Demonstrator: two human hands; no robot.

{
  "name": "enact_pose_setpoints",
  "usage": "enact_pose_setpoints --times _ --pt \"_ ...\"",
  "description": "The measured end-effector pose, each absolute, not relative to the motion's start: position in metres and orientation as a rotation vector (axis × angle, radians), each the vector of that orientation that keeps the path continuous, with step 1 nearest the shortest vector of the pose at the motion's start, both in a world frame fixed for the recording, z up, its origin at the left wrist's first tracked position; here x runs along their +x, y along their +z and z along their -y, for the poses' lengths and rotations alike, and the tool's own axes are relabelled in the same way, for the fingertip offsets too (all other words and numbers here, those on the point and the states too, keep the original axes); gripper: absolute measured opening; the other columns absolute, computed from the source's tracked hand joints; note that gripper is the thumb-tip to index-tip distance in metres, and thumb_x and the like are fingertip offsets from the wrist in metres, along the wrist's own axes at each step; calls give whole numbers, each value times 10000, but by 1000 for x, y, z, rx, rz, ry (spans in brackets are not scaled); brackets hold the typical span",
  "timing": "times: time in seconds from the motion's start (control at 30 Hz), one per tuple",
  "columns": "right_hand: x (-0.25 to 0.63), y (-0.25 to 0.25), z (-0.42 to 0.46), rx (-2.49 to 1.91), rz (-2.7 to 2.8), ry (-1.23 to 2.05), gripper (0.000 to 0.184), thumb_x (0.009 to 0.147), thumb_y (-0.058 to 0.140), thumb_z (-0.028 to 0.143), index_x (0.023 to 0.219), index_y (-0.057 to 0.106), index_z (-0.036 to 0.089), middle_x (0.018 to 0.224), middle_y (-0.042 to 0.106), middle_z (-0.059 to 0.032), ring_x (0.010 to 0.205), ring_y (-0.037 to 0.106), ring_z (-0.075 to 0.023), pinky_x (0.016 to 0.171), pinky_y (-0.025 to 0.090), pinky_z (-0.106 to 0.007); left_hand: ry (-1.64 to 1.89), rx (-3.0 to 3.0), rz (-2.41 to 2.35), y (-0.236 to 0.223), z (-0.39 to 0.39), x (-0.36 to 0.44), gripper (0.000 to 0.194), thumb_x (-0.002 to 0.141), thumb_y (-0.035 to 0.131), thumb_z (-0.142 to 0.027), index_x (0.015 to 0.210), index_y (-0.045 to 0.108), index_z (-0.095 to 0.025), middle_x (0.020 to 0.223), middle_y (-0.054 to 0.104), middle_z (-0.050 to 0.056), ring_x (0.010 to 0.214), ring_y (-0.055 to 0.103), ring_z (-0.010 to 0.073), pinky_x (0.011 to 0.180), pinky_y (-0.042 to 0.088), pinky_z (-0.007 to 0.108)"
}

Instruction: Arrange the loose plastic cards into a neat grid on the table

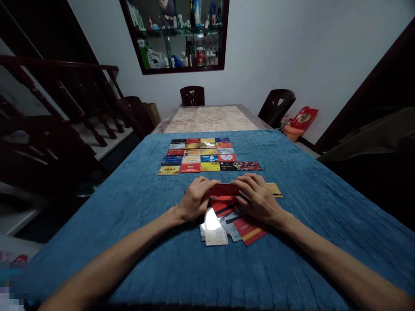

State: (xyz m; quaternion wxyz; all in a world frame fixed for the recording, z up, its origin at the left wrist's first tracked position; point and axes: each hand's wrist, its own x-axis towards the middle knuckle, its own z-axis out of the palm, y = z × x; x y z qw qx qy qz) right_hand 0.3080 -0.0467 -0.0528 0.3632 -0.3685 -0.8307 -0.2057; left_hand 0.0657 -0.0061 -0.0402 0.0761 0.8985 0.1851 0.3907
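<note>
My left hand point(195, 199) and my right hand point(257, 198) each pinch one end of a red card point(224, 189), held just above a loose heap of cards point(227, 220) on the blue cloth point(136, 224). A shiny pale card point(214, 229) lies at the near edge of the heap and a tan card point(275, 190) pokes out beside my right hand. Beyond my hands, several cards lie face up in a neat grid point(202, 154), with a dark red card point(248, 166) at the right end of its nearest row.
The blue cloth covers the near part of a long table; its bare marbled top point(210, 119) shows beyond. Dark chairs point(192, 95) stand at the far end, with a stair railing point(65, 99) at left, a glass cabinet point(177, 34) on the wall and a red bag point(303, 117) at right.
</note>
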Motion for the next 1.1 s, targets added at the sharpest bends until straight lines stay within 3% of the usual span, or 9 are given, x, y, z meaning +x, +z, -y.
enact_pose_setpoints --times 0.23,0.57,0.9,1.1 --pt "307 -54 48 -988 2123 -556 414 871 580 143 1281 556 197 1124 631 -118 1024 528 -285 863 463 -453 1192 2697 -560 -38 8 66 410 901 444 -35 1278 560 -146 1014 696 103 932 598 211 813 537 399" --pt "303 -48 55 -971 2098 -608 409 921 564 194 1328 520 201 1104 575 -126 1016 507 -278 856 500 -455 1225 2613 -582 -39 7 66 415 894 463 -36 1274 568 -165 1025 691 91 927 609 200 813 550 385" --pt "305 -52 53 -957 2114 -645 560 915 539 113 1451 429 235 1104 615 -108 1012 534 -260 879 490 -434 1241 2577 -565 -36 9 66 434 904 463 -49 1303 579 -176 1024 689 94 947 618 201 837 559 375" --pt "306 -50 51 -977 2072 -677 549 941 529 170 1473 407 228 1128 633 -123 1025 541 -278 864 503 -449 1266 2655 -575 -34 7 67 480 922 479 -76 1385 504 -201 1037 675 92 946 613 204 822 556 359"
